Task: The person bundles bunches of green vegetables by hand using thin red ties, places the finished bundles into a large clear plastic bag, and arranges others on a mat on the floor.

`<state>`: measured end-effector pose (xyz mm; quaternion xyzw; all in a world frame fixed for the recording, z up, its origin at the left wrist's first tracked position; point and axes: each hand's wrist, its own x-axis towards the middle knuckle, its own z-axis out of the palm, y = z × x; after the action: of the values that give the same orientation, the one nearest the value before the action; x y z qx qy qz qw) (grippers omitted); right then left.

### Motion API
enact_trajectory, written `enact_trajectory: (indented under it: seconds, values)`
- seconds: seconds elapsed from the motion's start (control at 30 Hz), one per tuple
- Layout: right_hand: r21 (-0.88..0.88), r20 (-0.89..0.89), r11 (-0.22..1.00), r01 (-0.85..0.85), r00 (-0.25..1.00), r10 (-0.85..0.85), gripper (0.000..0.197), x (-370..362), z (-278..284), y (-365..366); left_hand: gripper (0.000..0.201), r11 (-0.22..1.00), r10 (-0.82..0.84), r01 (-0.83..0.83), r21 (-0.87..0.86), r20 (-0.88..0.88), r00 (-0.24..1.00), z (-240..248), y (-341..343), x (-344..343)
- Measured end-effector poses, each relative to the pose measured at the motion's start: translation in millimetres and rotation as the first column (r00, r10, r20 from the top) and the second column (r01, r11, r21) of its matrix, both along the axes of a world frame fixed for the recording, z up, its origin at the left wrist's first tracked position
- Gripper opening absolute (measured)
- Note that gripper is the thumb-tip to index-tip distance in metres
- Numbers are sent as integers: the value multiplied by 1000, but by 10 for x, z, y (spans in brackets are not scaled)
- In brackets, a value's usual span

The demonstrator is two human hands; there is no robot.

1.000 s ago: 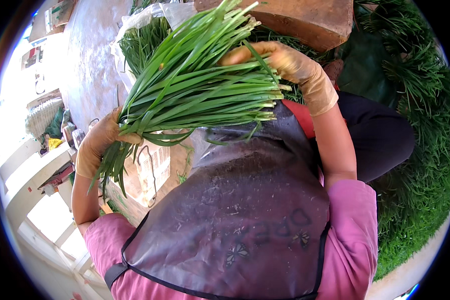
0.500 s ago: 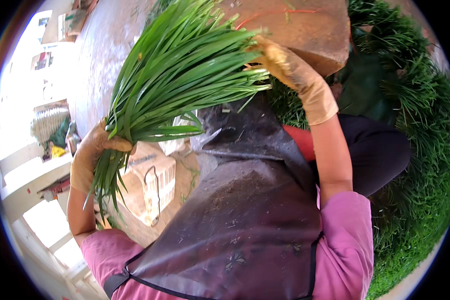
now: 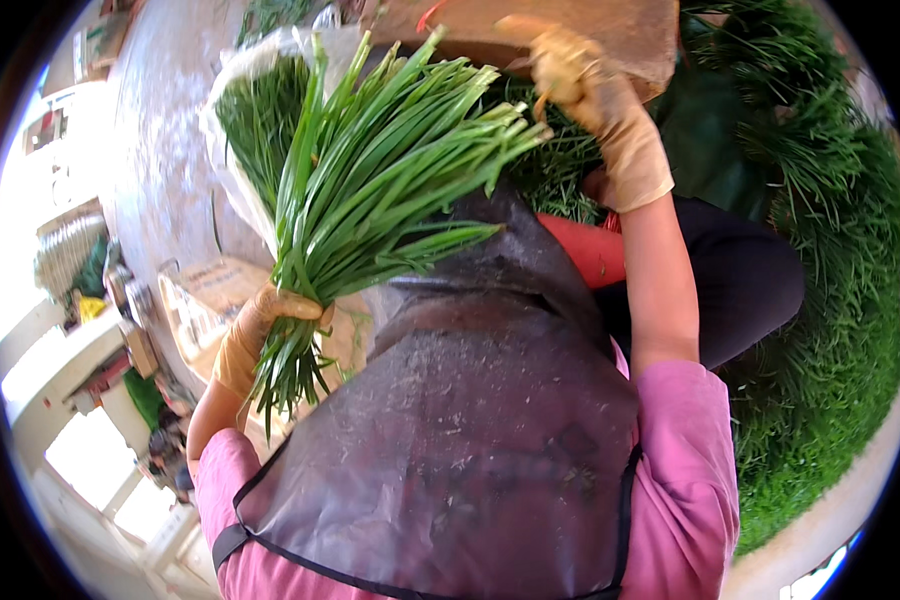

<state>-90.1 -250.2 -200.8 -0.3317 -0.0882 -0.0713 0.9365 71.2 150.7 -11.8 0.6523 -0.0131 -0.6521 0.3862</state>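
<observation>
Your left hand (image 3: 267, 318), in a tan glove, has its fingers wrapped around a bunch of green leaves (image 3: 380, 180), with the thumb lying across the front. The grip sits near the narrow leafy end, so the tips droop below your fist. Your right hand (image 3: 575, 80), gloved too, is raised near the other end of the bunch, one finger stretched out to the left; it is blurred, and you cannot tell from here whether its fingers pinch anything or touch the stems.

The bunch itself slants up from your left fist, fanning out in front of your apron (image 3: 450, 430), with pale cut ends toward the upper right. A brown block (image 3: 625, 40) stands just behind your right hand, with loose greens (image 3: 560, 165) below it. Behind the bunch, on its left, a whitish plastic bag (image 3: 260, 48) holds more leaves.

Below that bag, near your left hand, is a pale box (image 3: 185, 305). On your right, a red cloth (image 3: 582, 248) lies beside your dark trouser leg (image 3: 740, 285), and past the knee a large heap of greens (image 3: 820, 400) curves along the edge of the view.
</observation>
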Motion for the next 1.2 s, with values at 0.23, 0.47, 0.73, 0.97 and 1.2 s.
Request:
enact_trajectory:
  seconds: [0.23, 0.47, 0.73, 0.97, 1.2]
  values:
    - [-737, -518, 631, -243, 802, -297, 44, 301, -299, 777, 29, 963, 132, -145, 226, 73, 989, -459, 735, -112]
    - [-758, -260, 638, -137, 960, -103, 19, 631, 10, 1235, 40, 989, 41, -45, 143, 35, 999, -659, 835, -52]
    - [-894, -408, 40, -447, 773, -485, 30, 86, -531, 717, 52, 959, 173, -145, 242, -98, 980, -670, 906, -76]
    - [-974, 128, 139, 176, 944, -304, 18, 337, 199, 1296, 52, 979, 60, -40, 201, -93, 994, -765, 888, -97]
    - [-956, 14, 265, 129, 918, -397, 20, 385, 197, 935, 45, 982, 26, -7, 187, -103, 994, -858, 1065, -78]
